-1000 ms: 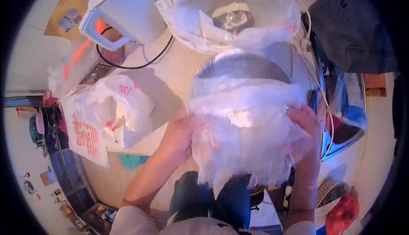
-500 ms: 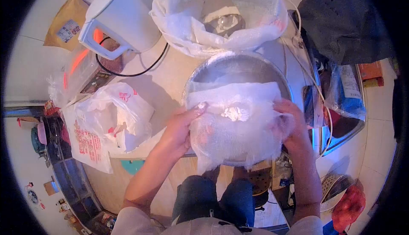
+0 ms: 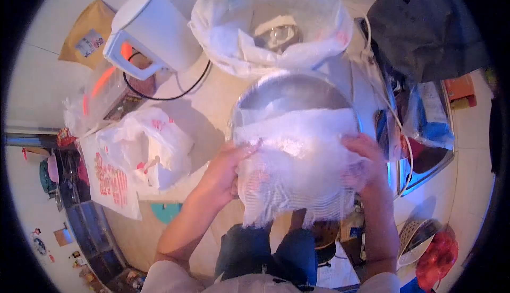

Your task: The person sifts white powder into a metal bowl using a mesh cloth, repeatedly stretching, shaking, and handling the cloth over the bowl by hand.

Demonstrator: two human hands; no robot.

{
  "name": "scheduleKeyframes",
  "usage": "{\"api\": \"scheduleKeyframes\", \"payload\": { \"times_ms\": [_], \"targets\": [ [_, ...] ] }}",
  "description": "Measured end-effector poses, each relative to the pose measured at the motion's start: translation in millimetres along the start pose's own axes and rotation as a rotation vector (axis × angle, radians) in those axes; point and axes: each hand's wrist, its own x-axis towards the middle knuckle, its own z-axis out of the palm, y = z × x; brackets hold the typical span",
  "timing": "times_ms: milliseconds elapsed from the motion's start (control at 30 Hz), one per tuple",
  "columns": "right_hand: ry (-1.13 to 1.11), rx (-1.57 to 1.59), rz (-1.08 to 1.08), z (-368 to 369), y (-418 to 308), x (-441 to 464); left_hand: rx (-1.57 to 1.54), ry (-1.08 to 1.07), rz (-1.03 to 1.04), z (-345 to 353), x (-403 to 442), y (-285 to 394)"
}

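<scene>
A sheet of white mesh gauze [image 3: 297,181] is stretched between my hands over a round metal basin [image 3: 348,94]. My left hand [image 3: 228,168] grips the gauze at its left side, thumb on top. On the opposite side, my right hand [image 3: 366,157] is closed on the cloth, its fingers partly hidden beneath. White powdery clumps [image 3: 289,145] lie in the middle of the gauze, blurred by motion. The cloth's lower edge hangs past the basin's near rim, and the far inside of the basin shows above the cloth.
A large white plastic-lined container [image 3: 212,49] with a scoop-like clear object inside stands behind the basin. To the left are a white kettle [image 3: 170,33], its black cord [image 3: 180,94] and an open plastic bag [image 3: 175,149]. A dark grey bag [image 3: 425,38] is at right.
Both hands have shifted slightly with the gauze, whose lower edge hangs nearer to me. The white clumps look flatter and more smeared. The whole view has moved a little.
</scene>
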Motion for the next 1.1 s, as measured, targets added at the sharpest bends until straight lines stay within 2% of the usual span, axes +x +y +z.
{"api": "scheduleKeyframes", "payload": {
  "times_ms": [100, 167, 233, 300, 333, 367, 433, 500, 567, 633, 667, 733, 833, 933, 1033, 1100],
  "targets": [
    [0.001, 0.049, -0.030, 0.9, -3.4, -6.2, 0.008, 0.003, -0.029, -4.5, 1.3, -5.4],
    [0.099, 0.027, 0.106, 2.6, 0.1, -6.4, 0.016, 0.007, -0.006, -2.1, 3.8, -1.6],
    [-0.007, -0.014, 0.026, -2.1, -3.7, -7.3, -0.009, 0.039, 0.036, 0.3, -10.9, -1.8],
    [0.035, 0.063, 0.016, -0.3, -1.7, -7.4, 0.041, 0.072, -0.042, -4.7, -3.1, -5.6],
    [0.024, -0.008, -0.027, 0.3, -3.9, -10.2, 0.068, 0.076, -0.065, -2.8, 2.0, -2.6],
    [0.013, -0.082, -0.065, 0.4, -4.0, -12.2, 0.065, 0.054, -0.005, -0.5, 1.2, 0.3],
    [-0.009, -0.075, -0.013, -0.4, 3.5, -11.9, 0.048, 0.048, 0.063, 1.4, -14.5, -1.3],
    [-0.025, 0.086, 0.068, -4.7, 3.0, -2.9, 0.104, 0.072, -0.004, -6.3, -5.4, -7.6],
    [0.036, -0.075, -0.215, -4.5, 9.8, -3.1, 0.103, 0.041, 0.041, -5.2, 1.8, -4.6],
    [-0.006, 0.098, -0.066, 5.7, -0.4, -11.0, 0.038, 0.011, 0.114, -5.2, -11.3, -7.6],
    [0.012, 0.098, -0.046, 5.1, 3.1, -9.0, 0.061, 0.003, 0.061, -6.0, -11.0, -5.9],
    [0.054, 0.097, -0.023, 2.3, 9.1, -3.2, 0.111, -0.028, -0.038, -5.0, -5.8, 0.1],
    [-0.004, 0.073, -0.015, 3.1, 0.4, -9.8, -0.013, 0.038, 0.003, -5.2, -10.7, -2.9],
    [0.012, 0.073, 0.002, -0.7, 5.8, -3.7, 0.008, 0.000, -0.099, -4.6, -2.0, 2.2],
    [-0.038, 0.098, -0.071, -6.9, 14.5, 2.3, 0.038, 0.005, -0.059, 0.6, -15.0, 7.1],
    [-0.019, 0.115, -0.009, -7.8, 20.9, 8.3, 0.085, -0.027, -0.011, -1.0, -8.6, 3.0]
  ]
}}
